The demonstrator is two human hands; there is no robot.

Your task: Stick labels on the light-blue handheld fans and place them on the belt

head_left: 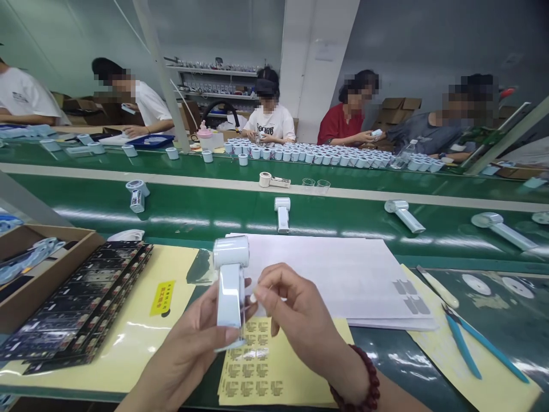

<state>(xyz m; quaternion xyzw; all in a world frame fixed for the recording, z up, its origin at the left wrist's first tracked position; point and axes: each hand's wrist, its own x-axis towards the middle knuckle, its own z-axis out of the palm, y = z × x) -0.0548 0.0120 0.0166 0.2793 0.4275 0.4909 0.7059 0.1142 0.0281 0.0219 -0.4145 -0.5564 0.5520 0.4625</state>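
White device: While its round head points to the top of the frame, it stands almost upright in the left hand, a little left of the centre.
Left hand: It is closed around the lower handle of the device; the thumb lies across the front, and other fingers show at the right edge.
Right hand: It is just right of the device, thumb and forefinger brought together on what seems a small white piece. Whether this piece touches the device, I cannot tell.
Fingertip work: The step in hand looks to be fine work with the small piece, close beside the handle.
Next move: It calls, in my judgement, for a steady left hold and exact right fingertips, because so small a piece could slip.
Label sheet: Yellow, with printed rows, it lies at the bottom centre, below the hands.
White paper: It lies on the worktop, right of the centre.
Pliers: With blue handles, they lie at the lower right.
Green belt: It crosses the middle, carrying similar devices.
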